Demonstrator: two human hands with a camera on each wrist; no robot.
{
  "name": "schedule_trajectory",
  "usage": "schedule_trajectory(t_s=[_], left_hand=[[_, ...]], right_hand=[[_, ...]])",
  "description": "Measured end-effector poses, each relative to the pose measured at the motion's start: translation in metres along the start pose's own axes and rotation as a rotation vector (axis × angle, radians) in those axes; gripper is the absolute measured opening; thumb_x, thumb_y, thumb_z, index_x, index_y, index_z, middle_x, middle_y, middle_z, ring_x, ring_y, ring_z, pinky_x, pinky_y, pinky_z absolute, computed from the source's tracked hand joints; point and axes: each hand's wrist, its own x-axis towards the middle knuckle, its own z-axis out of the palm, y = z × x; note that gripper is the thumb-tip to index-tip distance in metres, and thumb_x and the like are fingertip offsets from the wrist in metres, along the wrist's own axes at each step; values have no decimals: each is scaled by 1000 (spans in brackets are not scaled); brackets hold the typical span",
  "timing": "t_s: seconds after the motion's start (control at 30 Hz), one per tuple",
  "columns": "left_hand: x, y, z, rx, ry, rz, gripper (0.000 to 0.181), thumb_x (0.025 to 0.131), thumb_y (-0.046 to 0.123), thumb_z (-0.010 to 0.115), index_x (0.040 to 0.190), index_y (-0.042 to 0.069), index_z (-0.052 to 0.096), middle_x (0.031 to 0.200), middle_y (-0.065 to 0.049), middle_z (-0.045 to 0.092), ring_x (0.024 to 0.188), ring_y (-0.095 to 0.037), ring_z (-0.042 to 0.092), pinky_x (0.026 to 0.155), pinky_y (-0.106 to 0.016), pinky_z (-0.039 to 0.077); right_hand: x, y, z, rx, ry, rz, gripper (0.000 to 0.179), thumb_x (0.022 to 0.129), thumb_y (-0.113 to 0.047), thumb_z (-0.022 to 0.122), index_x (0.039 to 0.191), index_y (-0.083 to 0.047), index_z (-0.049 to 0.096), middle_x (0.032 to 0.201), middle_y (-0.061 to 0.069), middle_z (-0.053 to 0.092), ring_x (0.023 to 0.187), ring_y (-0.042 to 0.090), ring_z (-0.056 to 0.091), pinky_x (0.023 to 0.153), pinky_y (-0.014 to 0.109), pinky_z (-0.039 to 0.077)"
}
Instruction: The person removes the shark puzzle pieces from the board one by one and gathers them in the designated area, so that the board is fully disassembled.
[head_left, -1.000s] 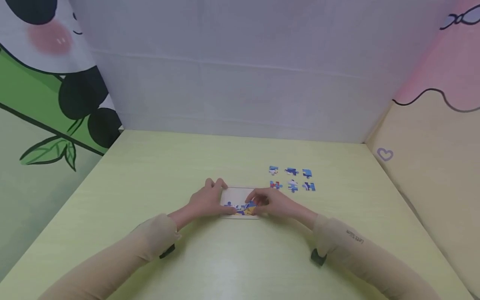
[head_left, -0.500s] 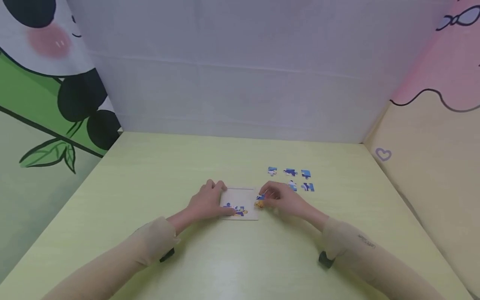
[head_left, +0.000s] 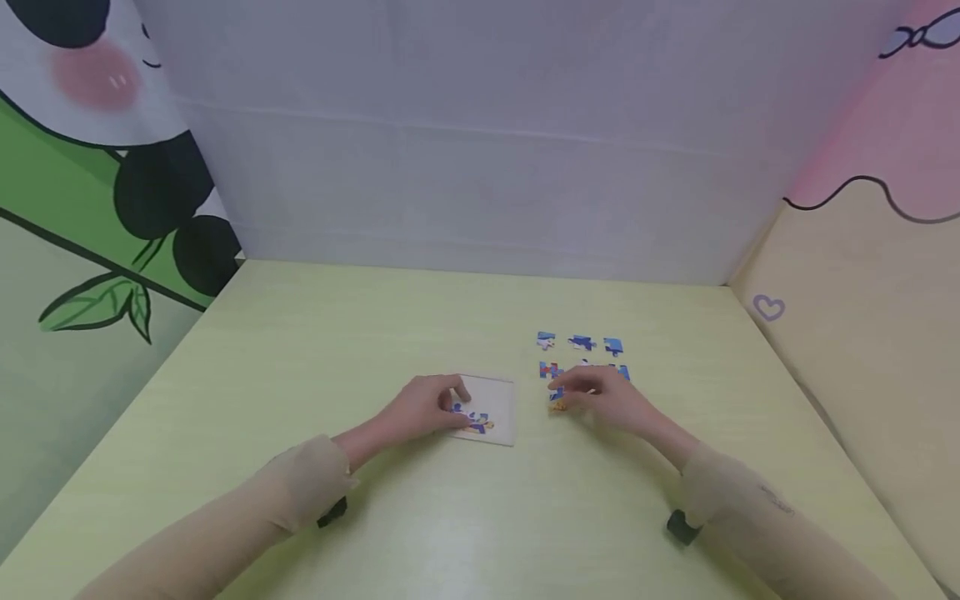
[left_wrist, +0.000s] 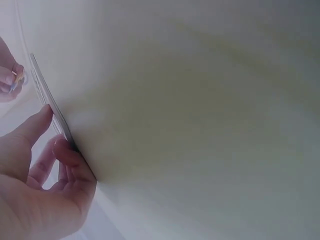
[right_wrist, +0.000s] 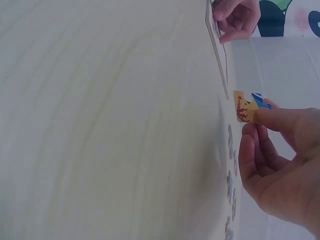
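In the head view, a flat white puzzle tray point(head_left: 495, 396) lies mid-table, with several joined blue-and-yellow puzzle pieces point(head_left: 480, 423) along its near part. My left hand point(head_left: 420, 408) holds the tray by its left side, thumb over the pieces and fingers bent; it partly covers them. The left wrist view has the thumb point(left_wrist: 37, 125) against the tray's edge. To the right of the tray, my right hand point(head_left: 603, 396) pinches a puzzle piece point(head_left: 557, 402) between thumb and fingers, above the table. Orange with red coral marks and some blue shows on that piece point(right_wrist: 245, 107) in the right wrist view.
Loose puzzle pieces point(head_left: 581, 342) lie in two rows right of and beyond the tray; my right hand partly hides the nearer row. A pale sheet point(head_left: 480, 192) stands behind the wooden table point(head_left: 360, 308), with printed panels at both sides.
My right hand has lifted the orange-and-blue puzzle piece out of the tray and carried it right. My left fingers have drawn back from the tray's far corner, and the tray is turned slightly.
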Motion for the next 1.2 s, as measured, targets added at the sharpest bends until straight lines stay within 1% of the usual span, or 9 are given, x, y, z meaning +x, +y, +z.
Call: schedule_trajectory(t_s=[0.13, 0.23, 0.37, 0.47, 0.57, 0.8, 1.0, 1.1, 1.2], left_hand=[[1, -5, -3, -22, -14, 4, 29, 82, 23, 80, 107, 14, 70, 73, 2, 60, 65, -10, 50, 60, -22, 41], [2, -7, -6, -34, -37, 0, 29, 82, 21, 79, 109, 15, 71, 75, 1, 61, 67, -11, 52, 61, -23, 42], [3, -13, -9, -36, -54, -11, 30, 82, 18, 78, 112, 17, 73, 85, 0, 63, 76, -12, 53, 67, -25, 43], [2, -15, -11, -29, -57, -18, 32, 82, 16, 78, 114, 19, 73, 93, -3, 61, 81, -14, 53, 71, -26, 44], [0, -13, -13, -12, -51, -6, 33, 82, 16, 78, 114, 19, 73, 96, -4, 60, 83, -15, 53, 73, -27, 43], [-4, -17, -14, 27, -40, 54, 36, 83, 18, 78, 118, 16, 69, 102, -6, 60, 83, -14, 52, 75, -27, 43], [-5, -25, -23, -9, -71, 73, 47, 82, 11, 78, 126, 13, 63, 109, -7, 62, 82, -11, 57, 72, -24, 49], [-6, -27, -28, -34, -98, 85, 48, 80, 8, 77, 126, 9, 63, 110, -7, 63, 80, -11, 57, 69, -23, 49], [-7, -28, -30, -43, -110, 101, 47, 79, 8, 78, 124, 5, 63, 108, -8, 63, 78, -12, 56, 69, -22, 48]], right_hand=[[-9, 13, -14, 13, 23, 52, 23, 95, -18, 66, 117, -20, 72, 112, 3, 71, 97, 18, 62, 76, 27, 51], [-16, 22, -25, 26, 38, 59, 25, 95, -17, 65, 119, -17, 71, 114, 6, 71, 94, 17, 62, 72, 26, 50], [-24, 34, -39, 42, 59, 66, 28, 95, -18, 66, 122, -14, 69, 116, 9, 70, 91, 15, 62, 70, 27, 52], [-27, 43, -48, 50, 73, 95, 30, 95, -19, 66, 124, -14, 68, 121, 10, 69, 90, 13, 61, 69, 27, 53], [-30, 51, -56, 41, 79, 112, 31, 95, -18, 65, 126, -13, 67, 123, 13, 67, 90, 13, 61, 68, 27, 52], [-35, 66, -68, 9, 82, 116, 31, 96, -18, 64, 125, -9, 66, 117, 16, 68, 86, 14, 60, 67, 27, 52], [-40, 69, -75, -5, 82, 157, 30, 96, -18, 64, 124, -12, 67, 116, 14, 68, 86, 15, 60, 66, 26, 52], [-42, 70, -78, -6, 82, 176, 29, 95, -17, 64, 124, -13, 67, 120, 14, 66, 87, 15, 59, 65, 26, 52], [-45, 72, -80, -13, 79, 168, 30, 96, -16, 64, 124, -10, 67, 117, 15, 66, 85, 14, 57, 65, 26, 51]])
